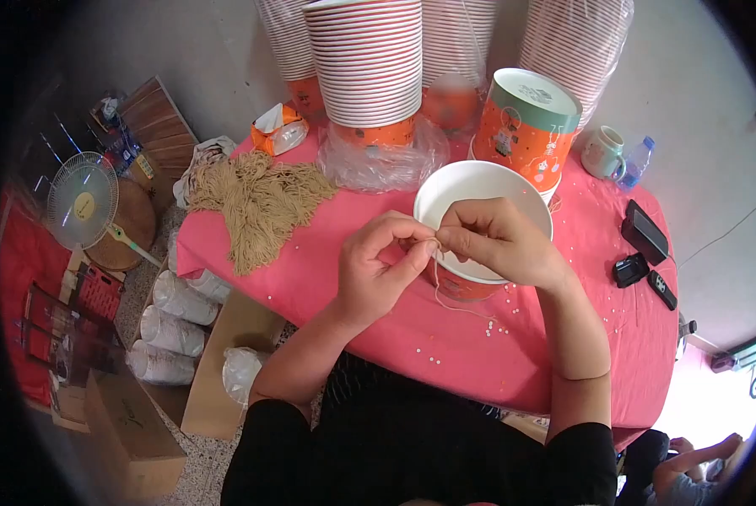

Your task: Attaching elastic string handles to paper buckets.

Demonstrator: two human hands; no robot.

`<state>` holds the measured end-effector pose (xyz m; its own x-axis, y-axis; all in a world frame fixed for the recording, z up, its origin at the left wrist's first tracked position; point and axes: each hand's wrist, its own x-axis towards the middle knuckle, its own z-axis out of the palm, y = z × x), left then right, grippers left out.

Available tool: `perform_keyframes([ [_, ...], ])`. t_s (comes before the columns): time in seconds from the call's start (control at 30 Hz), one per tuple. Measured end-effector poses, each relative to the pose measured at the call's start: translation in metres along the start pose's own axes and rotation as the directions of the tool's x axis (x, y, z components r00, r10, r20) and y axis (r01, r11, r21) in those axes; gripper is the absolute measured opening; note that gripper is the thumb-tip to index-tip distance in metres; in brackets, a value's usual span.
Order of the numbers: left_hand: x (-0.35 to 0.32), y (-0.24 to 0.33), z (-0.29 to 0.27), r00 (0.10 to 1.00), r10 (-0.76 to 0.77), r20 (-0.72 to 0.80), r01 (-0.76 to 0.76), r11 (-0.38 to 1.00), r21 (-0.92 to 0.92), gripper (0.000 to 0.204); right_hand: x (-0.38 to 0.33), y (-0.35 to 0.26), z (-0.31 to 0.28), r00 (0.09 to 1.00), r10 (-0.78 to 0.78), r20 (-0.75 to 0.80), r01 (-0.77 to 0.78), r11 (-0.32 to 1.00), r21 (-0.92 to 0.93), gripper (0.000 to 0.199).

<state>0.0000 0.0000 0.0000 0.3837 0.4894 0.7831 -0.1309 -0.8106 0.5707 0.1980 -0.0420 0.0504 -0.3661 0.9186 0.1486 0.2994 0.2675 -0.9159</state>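
1. A thin beige string (440, 291) is pinched at its top end between the fingertips of the left hand (382, 270) and right hand (496, 240), which meet just over the rim of a bucket
2. From the pinch the string hangs down across the bucket's front, then curves rightward and lies on the pink tablecloth
3. The paper bucket (479, 190) stands upright and open, white inside with an orange outer wall, directly behind the hands
4. Tiny white beads (488, 331) lie scattered on the cloth beside the string's trailing end
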Motion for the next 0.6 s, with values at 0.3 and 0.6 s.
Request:
perform_keyframes([
  [0.3, 0.001, 0.001, -0.003, 0.872, -0.482, 0.08, 0.468, 0.777, -0.422, 0.005, -0.002, -0.011, 0.009, 0.934, -0.282, -0.218, 0.2, 0.921, -0.335, 0.017],
  [0.6, 0.003, 0.002, -0.01, 0.753, -0.556, 0.351, 0.604, 0.374, -0.703, 0.01, 0.001, -0.007, 0.015, 0.839, -0.531, -0.118, 0.426, 0.777, -0.463, 0.014],
])
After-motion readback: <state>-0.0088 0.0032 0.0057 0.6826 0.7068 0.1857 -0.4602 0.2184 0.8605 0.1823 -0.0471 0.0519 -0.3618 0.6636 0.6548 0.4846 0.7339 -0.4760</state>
